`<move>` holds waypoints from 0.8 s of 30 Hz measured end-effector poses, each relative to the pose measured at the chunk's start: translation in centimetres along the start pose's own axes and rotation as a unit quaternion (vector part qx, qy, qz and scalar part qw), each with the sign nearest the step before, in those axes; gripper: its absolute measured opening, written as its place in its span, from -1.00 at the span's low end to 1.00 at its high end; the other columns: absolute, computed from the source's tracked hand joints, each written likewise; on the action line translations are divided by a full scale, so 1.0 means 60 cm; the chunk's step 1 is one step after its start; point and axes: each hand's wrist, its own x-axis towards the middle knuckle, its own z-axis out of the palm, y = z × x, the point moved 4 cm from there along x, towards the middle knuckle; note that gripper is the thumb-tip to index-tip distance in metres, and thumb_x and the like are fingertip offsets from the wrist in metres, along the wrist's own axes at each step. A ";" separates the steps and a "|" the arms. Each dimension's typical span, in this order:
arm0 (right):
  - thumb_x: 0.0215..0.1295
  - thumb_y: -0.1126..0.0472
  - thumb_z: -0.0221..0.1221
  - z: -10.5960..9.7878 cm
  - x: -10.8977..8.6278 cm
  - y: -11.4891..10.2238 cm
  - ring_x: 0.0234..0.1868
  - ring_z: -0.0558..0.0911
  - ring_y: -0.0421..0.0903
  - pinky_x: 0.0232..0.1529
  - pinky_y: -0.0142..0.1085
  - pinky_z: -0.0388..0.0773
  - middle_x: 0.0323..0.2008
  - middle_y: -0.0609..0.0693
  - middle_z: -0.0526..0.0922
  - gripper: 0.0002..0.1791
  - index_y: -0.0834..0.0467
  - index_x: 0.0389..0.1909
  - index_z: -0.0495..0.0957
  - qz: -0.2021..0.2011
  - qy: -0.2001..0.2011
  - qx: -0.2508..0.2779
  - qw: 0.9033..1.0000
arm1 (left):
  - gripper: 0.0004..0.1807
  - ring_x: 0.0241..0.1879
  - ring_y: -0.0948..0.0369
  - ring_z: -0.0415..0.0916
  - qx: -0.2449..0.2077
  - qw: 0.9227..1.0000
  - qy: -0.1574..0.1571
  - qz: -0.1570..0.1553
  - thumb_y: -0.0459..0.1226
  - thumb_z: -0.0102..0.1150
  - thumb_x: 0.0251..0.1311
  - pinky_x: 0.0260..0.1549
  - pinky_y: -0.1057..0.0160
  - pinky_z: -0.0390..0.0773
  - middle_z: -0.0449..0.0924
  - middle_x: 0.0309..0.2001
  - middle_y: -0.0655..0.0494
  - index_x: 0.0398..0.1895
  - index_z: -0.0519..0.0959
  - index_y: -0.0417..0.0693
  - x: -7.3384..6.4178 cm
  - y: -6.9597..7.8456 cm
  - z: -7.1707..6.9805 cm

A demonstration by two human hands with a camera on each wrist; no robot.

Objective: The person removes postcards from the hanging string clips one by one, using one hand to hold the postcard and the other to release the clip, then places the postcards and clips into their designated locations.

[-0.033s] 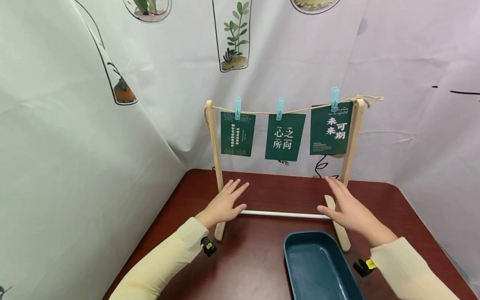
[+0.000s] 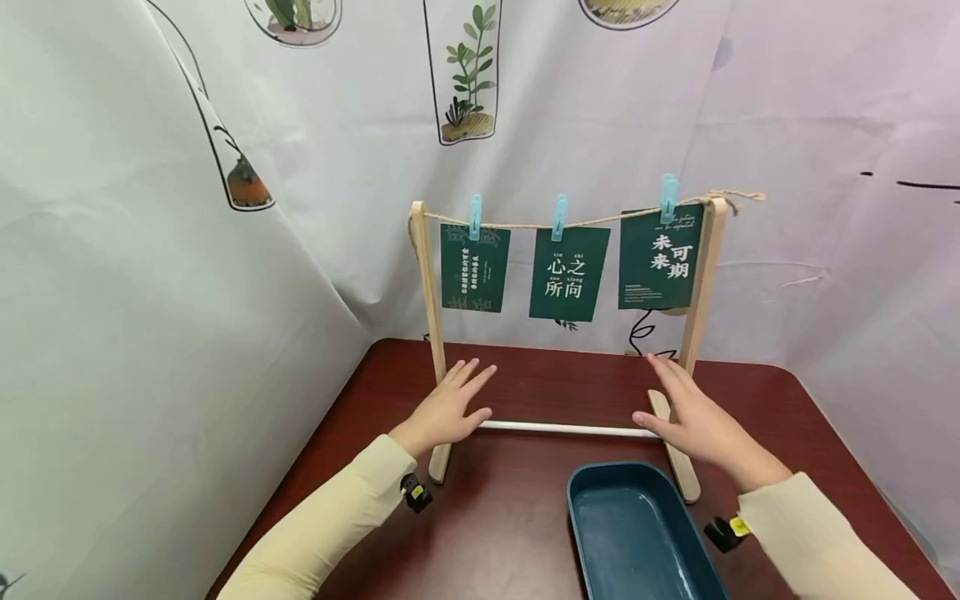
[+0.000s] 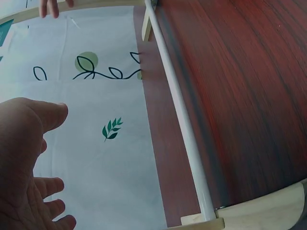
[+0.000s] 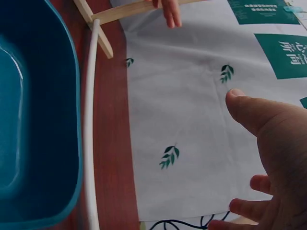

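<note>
A wooden frame stands on the table, a white rod joining its two feet. Three green cards with white lettering hang from its twine: a left card, a middle card and a right card. Each is pegged by a light blue clothespin. My left hand hovers by the left post, fingers spread, holding nothing. Near the right post my right hand is likewise extended, its palm turned inward. Both wrist views show bare palms and spread thumbs.
A dark blue tray with nothing in it lies on the dark red table, in front of the frame's right side. White printed cloth hangs behind and to the left. Loose twine ends stick out at the top right post.
</note>
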 end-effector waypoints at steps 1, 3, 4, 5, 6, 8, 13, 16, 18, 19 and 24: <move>0.33 -0.21 0.27 0.002 -0.001 0.000 0.43 0.16 0.45 0.22 0.40 0.29 0.51 0.43 0.00 0.10 0.25 0.60 -0.11 0.001 -0.004 0.002 1.000 | -0.20 0.57 -0.13 -0.09 -0.002 1.000 0.002 0.003 -0.02 0.19 0.40 0.41 -0.12 0.21 0.02 0.58 -0.14 0.62 0.09 0.17 -0.001 0.003 -0.002; 0.33 -0.19 0.27 0.004 -0.005 0.000 0.43 0.16 0.45 0.22 0.41 0.27 0.50 0.43 0.01 0.09 0.27 0.59 -0.09 0.005 -0.008 0.003 1.000 | -0.20 0.56 -0.14 -0.09 -0.004 1.000 0.004 0.010 -0.03 0.18 0.40 0.40 -0.12 0.22 0.02 0.58 -0.15 0.62 0.09 0.17 -0.002 0.009 -0.004; 0.34 -0.17 0.28 0.007 -0.004 0.000 0.43 0.16 0.46 0.23 0.41 0.26 0.50 0.44 0.02 0.07 0.29 0.58 -0.06 0.007 -0.014 0.006 1.000 | -0.21 0.57 -0.13 -0.09 -0.006 1.000 0.004 0.010 -0.03 0.18 0.40 0.40 -0.11 0.22 0.02 0.58 -0.14 0.62 0.09 0.17 -0.002 0.012 -0.006; 0.34 -0.16 0.27 0.009 -0.004 0.000 0.43 0.16 0.46 0.24 0.41 0.24 0.49 0.44 0.03 0.05 0.31 0.57 -0.04 0.007 -0.019 0.008 1.000 | -0.21 0.57 -0.13 -0.10 -0.010 1.000 0.006 0.012 -0.03 0.18 0.40 0.40 -0.12 0.22 0.01 0.58 -0.14 0.62 0.09 0.17 -0.003 0.016 -0.008; 0.34 -0.14 0.28 0.011 -0.004 0.001 0.43 0.16 0.46 0.25 0.42 0.23 0.49 0.44 0.04 0.03 0.32 0.56 -0.02 0.007 -0.021 0.012 1.000 | -0.21 0.57 -0.12 -0.11 -0.013 1.000 0.008 0.013 -0.03 0.17 0.41 0.40 -0.12 0.21 0.01 0.59 -0.13 0.62 0.08 0.18 -0.003 0.019 -0.009; 0.34 -0.12 0.28 0.016 -0.008 0.000 0.43 0.16 0.45 0.26 0.41 0.22 0.48 0.44 0.06 0.01 0.32 0.55 0.00 0.004 -0.023 0.021 1.000 | -0.21 0.57 -0.12 -0.11 -0.029 0.999 0.008 0.013 -0.02 0.16 0.41 0.41 -0.14 0.20 -0.01 0.59 -0.11 0.62 0.07 0.19 -0.003 0.023 -0.010; 0.36 -0.10 0.28 0.032 -0.028 -0.003 0.40 0.21 0.44 0.26 0.39 0.24 0.45 0.46 0.13 -0.03 0.35 0.53 0.05 -0.007 -0.024 0.048 0.999 | -0.26 0.51 -0.12 0.07 -0.168 0.986 -0.005 0.007 -0.09 0.13 0.45 0.37 -0.21 0.24 0.12 0.54 -0.14 0.61 0.11 0.10 -0.001 0.022 -0.004; 0.35 -0.10 0.28 0.040 -0.035 0.003 0.34 0.31 0.41 0.22 0.33 0.35 0.41 0.46 0.19 -0.05 0.35 0.52 0.08 -0.007 -0.022 0.054 0.998 | -0.32 0.44 -0.12 0.22 -0.361 0.932 -0.006 -0.023 -0.19 0.07 0.50 0.35 -0.19 0.28 0.24 0.47 -0.18 0.60 0.10 0.03 0.012 0.017 0.000; 0.34 -0.09 0.29 0.044 -0.040 0.007 0.27 0.40 0.38 0.14 0.27 0.46 0.39 0.47 0.23 -0.06 0.34 0.51 0.11 -0.008 -0.017 0.055 0.998 | -0.35 0.44 -0.12 0.24 -0.509 0.859 0.009 -0.049 -0.24 0.00 0.54 0.37 -0.14 0.27 0.26 0.46 -0.20 0.60 0.07 0.00 0.022 0.016 -0.002; 0.34 -0.09 0.30 0.045 -0.042 0.009 0.25 0.42 0.38 0.11 0.25 0.49 0.39 0.47 0.23 -0.07 0.33 0.50 0.12 -0.009 -0.016 0.056 0.998 | -0.36 0.45 -0.11 0.22 -0.574 0.816 0.021 -0.059 -0.26 -0.05 0.56 0.39 -0.10 0.25 0.25 0.47 -0.20 0.61 0.03 0.00 0.026 0.017 -0.004; 0.35 -0.07 0.30 0.051 -0.043 0.017 0.31 0.38 0.44 0.15 0.30 0.44 0.45 0.47 0.14 -0.10 0.32 0.50 0.14 -0.015 -0.016 0.066 0.998 | -0.33 0.54 0.00 0.05 -0.782 0.615 0.089 -0.045 -0.31 -0.19 0.60 0.44 0.08 0.17 0.08 0.56 -0.10 0.64 -0.14 0.10 0.054 0.034 -0.027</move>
